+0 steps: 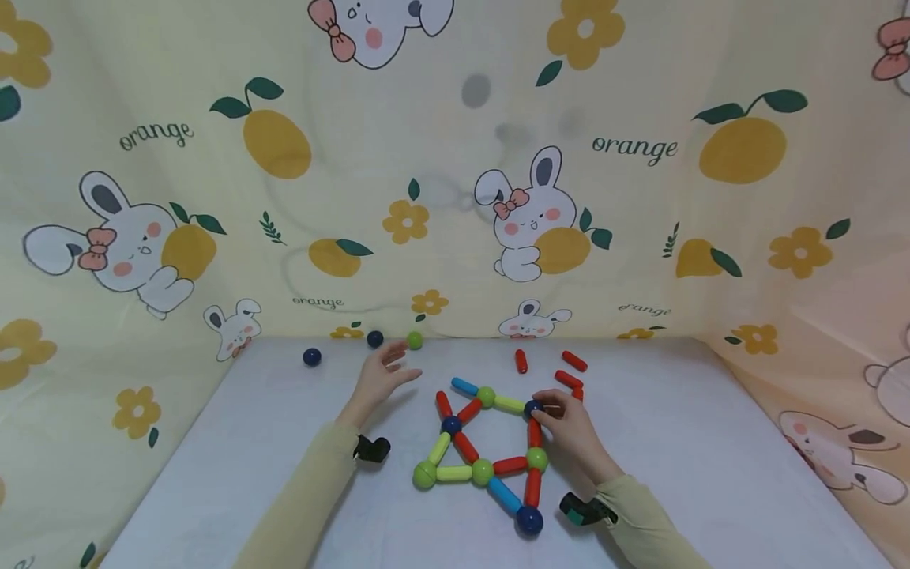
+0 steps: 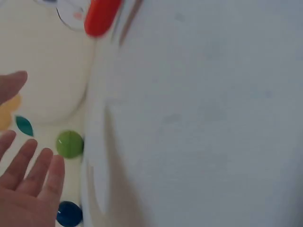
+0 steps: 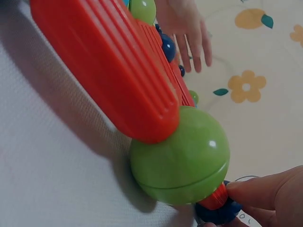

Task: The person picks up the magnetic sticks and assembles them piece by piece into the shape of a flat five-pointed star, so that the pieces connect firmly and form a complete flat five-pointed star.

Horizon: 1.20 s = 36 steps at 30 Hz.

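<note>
A flat figure of red, blue and yellow-green rods (image 1: 454, 473) joined by balls lies on the white table. My right hand (image 1: 573, 431) pinches the dark blue ball (image 1: 532, 408) at its upper right corner. In the right wrist view, the fingers of my right hand (image 3: 274, 194) touch that dark blue ball (image 3: 218, 213), beyond a large green ball (image 3: 180, 156). My left hand (image 1: 378, 379) hovers left of the figure with fingers spread, holding nothing. The left wrist view shows my left hand (image 2: 31, 189) beside a loose green ball (image 2: 70, 144).
Loose dark blue balls (image 1: 312, 357) and a green ball (image 1: 415, 341) lie at the back left. Several loose red rods (image 1: 574, 361) are at the back right. A patterned cloth (image 1: 441, 158) hangs behind the table (image 1: 235, 474).
</note>
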Available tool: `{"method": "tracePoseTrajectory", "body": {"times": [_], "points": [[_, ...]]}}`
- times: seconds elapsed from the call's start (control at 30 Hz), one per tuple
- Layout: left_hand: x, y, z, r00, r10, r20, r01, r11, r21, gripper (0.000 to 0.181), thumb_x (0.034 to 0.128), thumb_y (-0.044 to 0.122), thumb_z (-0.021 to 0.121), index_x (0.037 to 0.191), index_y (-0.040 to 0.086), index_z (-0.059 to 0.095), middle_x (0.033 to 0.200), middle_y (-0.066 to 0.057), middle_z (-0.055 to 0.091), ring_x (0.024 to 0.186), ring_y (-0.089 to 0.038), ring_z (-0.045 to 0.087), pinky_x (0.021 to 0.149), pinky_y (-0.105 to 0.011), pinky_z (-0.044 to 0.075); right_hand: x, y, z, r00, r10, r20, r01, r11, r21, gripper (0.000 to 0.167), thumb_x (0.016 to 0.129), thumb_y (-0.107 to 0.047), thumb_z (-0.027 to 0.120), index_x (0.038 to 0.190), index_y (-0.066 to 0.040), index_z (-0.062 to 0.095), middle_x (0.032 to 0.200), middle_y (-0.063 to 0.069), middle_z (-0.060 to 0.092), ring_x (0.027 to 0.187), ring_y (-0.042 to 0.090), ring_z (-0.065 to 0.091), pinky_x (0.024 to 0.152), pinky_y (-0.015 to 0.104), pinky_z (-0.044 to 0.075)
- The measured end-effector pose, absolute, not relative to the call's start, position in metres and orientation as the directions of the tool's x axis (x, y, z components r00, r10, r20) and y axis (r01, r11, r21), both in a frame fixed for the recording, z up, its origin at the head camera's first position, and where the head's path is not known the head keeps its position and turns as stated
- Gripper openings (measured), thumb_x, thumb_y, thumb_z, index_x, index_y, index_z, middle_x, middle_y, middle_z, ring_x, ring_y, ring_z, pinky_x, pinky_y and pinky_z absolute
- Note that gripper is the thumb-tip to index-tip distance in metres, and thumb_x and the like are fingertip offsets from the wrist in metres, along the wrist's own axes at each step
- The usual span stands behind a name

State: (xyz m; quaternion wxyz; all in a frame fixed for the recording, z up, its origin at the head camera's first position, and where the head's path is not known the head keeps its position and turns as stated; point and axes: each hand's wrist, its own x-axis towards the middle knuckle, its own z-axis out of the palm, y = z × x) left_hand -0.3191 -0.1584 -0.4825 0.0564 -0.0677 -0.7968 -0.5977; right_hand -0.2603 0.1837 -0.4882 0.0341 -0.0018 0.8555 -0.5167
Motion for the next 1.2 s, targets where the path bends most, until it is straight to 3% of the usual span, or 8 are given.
{"method": "tracePoseTrajectory", "body": {"times": [0.37,0.73,1.2], "points": [[-0.354,-0.159,-0.491,-0.997,0.035,0.07,0.077,0.291,0.953,0.066,0.0814,0.01,0.077,0.139,0.008,0.044,0.143,-0.009,0.043,0.133,-0.027,0.037,0.108,-0.044,0.033,-0.259,0.185,-0.488,-0.997,-0.029,-0.065,0.044,0.462,-0.886,0.03,0.093,-0.008,0.062,0.122,-0.003,0.059,0.117,0.012,0.059,0.107,0.029,0.055,0.093,0.042,0.049],[-0.372,-0.153,-0.486,-0.999,0.034,0.037,0.044,0.261,0.964,0.067,0.0834,0.01,0.074,0.142,0.01,0.041,0.149,-0.01,0.034,0.137,-0.032,0.029,0.109,-0.046,0.031,-0.259,0.186,-0.491,-0.999,-0.028,-0.041,0.024,0.456,-0.89,0.03,0.093,-0.009,0.063,0.122,-0.003,0.059,0.117,0.011,0.059,0.109,0.029,0.054,0.095,0.045,0.047],[-0.375,-0.144,-0.493,-0.989,0.145,0.031,0.085,0.382,0.92,0.056,0.0835,0.007,0.073,0.134,0.006,0.051,0.133,-0.012,0.052,0.123,-0.031,0.046,0.104,-0.045,0.038,-0.259,0.184,-0.494,-0.999,-0.017,-0.043,0.03,0.459,-0.888,0.03,0.093,-0.01,0.063,0.122,-0.004,0.059,0.118,0.01,0.059,0.109,0.029,0.053,0.095,0.046,0.046]]}}
